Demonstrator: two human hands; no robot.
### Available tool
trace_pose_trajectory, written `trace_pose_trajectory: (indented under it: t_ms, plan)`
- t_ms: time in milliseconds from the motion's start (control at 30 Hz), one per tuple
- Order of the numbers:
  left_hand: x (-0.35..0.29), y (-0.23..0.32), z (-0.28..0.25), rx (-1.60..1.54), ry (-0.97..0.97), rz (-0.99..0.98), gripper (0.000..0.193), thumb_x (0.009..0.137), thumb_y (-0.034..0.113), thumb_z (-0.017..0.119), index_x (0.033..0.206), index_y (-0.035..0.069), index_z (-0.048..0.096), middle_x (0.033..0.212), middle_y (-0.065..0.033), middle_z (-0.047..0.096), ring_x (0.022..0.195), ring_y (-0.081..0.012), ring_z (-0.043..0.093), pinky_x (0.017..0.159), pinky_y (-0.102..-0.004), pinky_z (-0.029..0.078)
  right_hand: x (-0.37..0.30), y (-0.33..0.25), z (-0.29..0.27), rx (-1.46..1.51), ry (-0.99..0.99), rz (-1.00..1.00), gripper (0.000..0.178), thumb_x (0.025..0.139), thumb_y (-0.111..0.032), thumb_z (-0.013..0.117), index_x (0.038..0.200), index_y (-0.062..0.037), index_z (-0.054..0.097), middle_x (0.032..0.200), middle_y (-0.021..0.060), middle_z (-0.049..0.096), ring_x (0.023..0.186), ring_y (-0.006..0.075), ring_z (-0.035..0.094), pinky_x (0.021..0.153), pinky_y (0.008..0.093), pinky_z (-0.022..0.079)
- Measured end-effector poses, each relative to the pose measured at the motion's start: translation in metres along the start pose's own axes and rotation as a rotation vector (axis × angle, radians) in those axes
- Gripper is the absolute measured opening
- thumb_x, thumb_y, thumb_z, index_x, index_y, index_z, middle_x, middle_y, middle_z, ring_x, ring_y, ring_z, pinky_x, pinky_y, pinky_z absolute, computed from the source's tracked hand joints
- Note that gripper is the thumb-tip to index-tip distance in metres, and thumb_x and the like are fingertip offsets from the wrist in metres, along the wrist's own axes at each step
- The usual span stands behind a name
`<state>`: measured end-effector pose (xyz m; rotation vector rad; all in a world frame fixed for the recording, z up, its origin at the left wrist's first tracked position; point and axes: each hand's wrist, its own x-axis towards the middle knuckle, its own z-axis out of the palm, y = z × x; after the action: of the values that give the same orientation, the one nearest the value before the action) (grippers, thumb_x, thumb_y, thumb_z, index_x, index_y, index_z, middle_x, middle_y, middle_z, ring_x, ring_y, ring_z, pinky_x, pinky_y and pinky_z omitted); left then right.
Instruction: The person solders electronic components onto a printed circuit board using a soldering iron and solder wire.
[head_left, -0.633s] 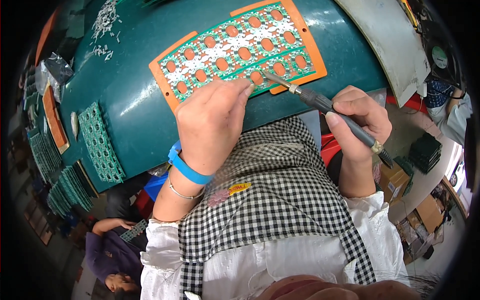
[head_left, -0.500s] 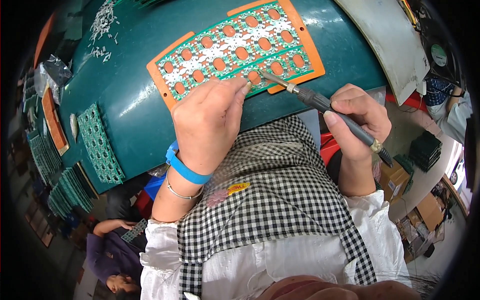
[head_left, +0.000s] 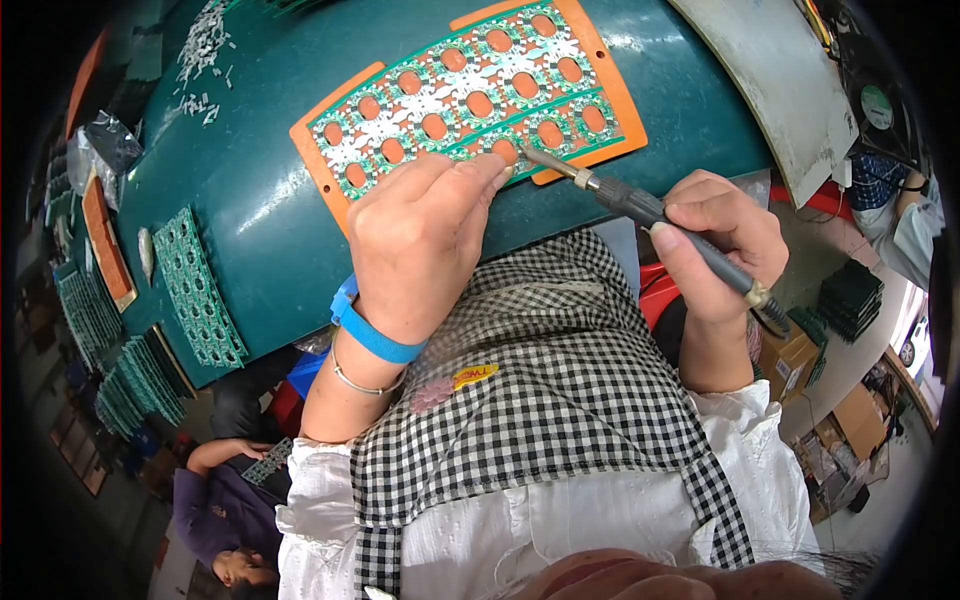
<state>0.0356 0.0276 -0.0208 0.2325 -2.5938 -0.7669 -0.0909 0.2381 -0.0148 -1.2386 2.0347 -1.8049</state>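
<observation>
- My right grip (head_left: pixel 725 240) clamps the soldering iron (head_left: pixel 635 205)
- My left grip (head_left: pixel 415 235) pinches together, contents hidden
- Circuit panel (head_left: pixel 500 72) lies on the orange tray (head_left: pixel 612 90)
- Likely soldering; next calls for a steady iron

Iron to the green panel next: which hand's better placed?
Right hand, probably: it holds the soldering iron, tip at the green panel. The left hand is pinched left of the tip; what it holds, if anything, is hidden.

Room left of the orange tray (head_left: pixel 617 90) — left hand (head_left: pixel 418 228), soldering iron (head_left: pixel 640 206) block nearside.
</observation>
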Motion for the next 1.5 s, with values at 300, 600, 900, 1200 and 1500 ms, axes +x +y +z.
trace_pose_trajectory:
  t_ms: [300, 600, 900, 1200, 1500]
  plan:
    - [0.001, -0.001, 0.012, -0.02, 0.043, 0.036, 0.014, 0.076, 0.003, 0.079, 0.089, 0.005, 0.074, 0.069, -0.0077, 0.067, 0.056, -0.0184, 0.061, 0.051, -0.0284, 0.047, -0.007, 0.008, -0.008, 0.067, 0.079, 0.04, 0.016, 0.068, 0.012, 0.072, 0.078, 0.0052, 0.06, 0.069, 0.0122, 0.061, 0.06, 0.0179, 0.057, 0.054, 0.0269, 0.041]
    - [-0.002, -0.007, 0.008, -0.031, 0.093, 0.101, 0.018, 0.072, 0.003, 0.078, 0.087, 0.008, 0.068, 0.068, -0.0059, 0.061, 0.059, -0.0225, 0.06, 0.05, -0.0334, 0.047, 0.001, -0.005, 0.002, -0.041, 0.005, -0.088, 0.017, 0.067, 0.009, 0.074, 0.077, 0.0048, 0.06, 0.066, 0.0139, 0.062, 0.054, 0.0199, 0.059, 0.048, 0.0276, 0.043]
    - [0.014, 0.006, -0.041, -0.096, 0.285, 0.231, 0.029, 0.07, -0.007, 0.082, 0.097, -0.002, 0.073, 0.065, -0.0084, 0.063, 0.052, -0.015, 0.057, 0.05, -0.0246, 0.046, -0.013, -0.002, -0.004, 0.205, 0.289, 0.07, 0.012, 0.074, 0.008, 0.069, 0.082, 0.0057, 0.061, 0.071, 0.0099, 0.061, 0.065, 0.0173, 0.057, 0.06, 0.0285, 0.044]
    - [0.043, 0.019, -0.098, -0.17, 1.025, 0.328, 0.01, 0.084, -0.005, 0.073, 0.088, -0.01, 0.066, 0.077, -0.0184, 0.07, 0.057, -0.014, 0.061, 0.047, -0.0205, 0.047, -0.004, -0.002, -0.013, 0.178, 0.229, 0.013, 0.012, 0.074, 0.009, 0.068, 0.082, 0.0049, 0.061, 0.07, 0.0099, 0.061, 0.064, 0.0168, 0.056, 0.059, 0.0271, 0.043]
    - [0.014, -0.004, -0.006, -0.141, 0.021, -0.013, 0.011, 0.076, 0.0, 0.076, 0.084, 0.003, 0.068, 0.072, -0.0094, 0.066, 0.058, -0.0225, 0.063, 0.052, -0.0317, 0.049, -0.002, 0.004, -0.006, 0.054, 0.122, 0.014, 0.014, 0.07, 0.01, 0.071, 0.079, 0.0055, 0.061, 0.07, 0.0104, 0.062, 0.061, 0.017, 0.057, 0.054, 0.0268, 0.041]
